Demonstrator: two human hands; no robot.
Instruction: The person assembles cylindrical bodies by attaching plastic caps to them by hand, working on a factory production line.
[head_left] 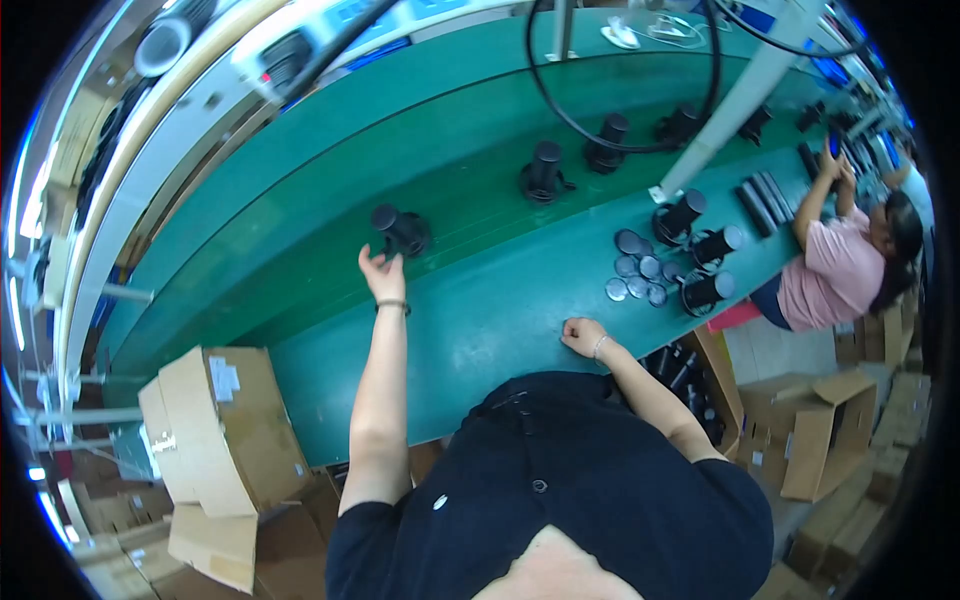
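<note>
My left hand (pixel 381 276) reaches over the green work surface, thumb and fingers apart. Just beyond its fingertips stands a black cylindrical device on a round base (pixel 403 232); whether they touch I cannot tell. My right hand (pixel 584 337) is curled into a loose fist near the front of the green tabletop (pixel 470 320), with nothing visible in it. To its right lie several round, dark disc-shaped pieces (pixel 626 266). Beside these stand black cylinders with ring-like bases, one of them a tilted cylinder (pixel 708 290).
Along the far green strip stand further black devices (pixel 544 172). A grey post (pixel 728 105) and a black cable loop (pixel 530 60) cross above. Cardboard boxes stand left (pixel 255 430) and right (pixel 840 430). At far right a person in a pink shirt (pixel 835 270) works at the table.
</note>
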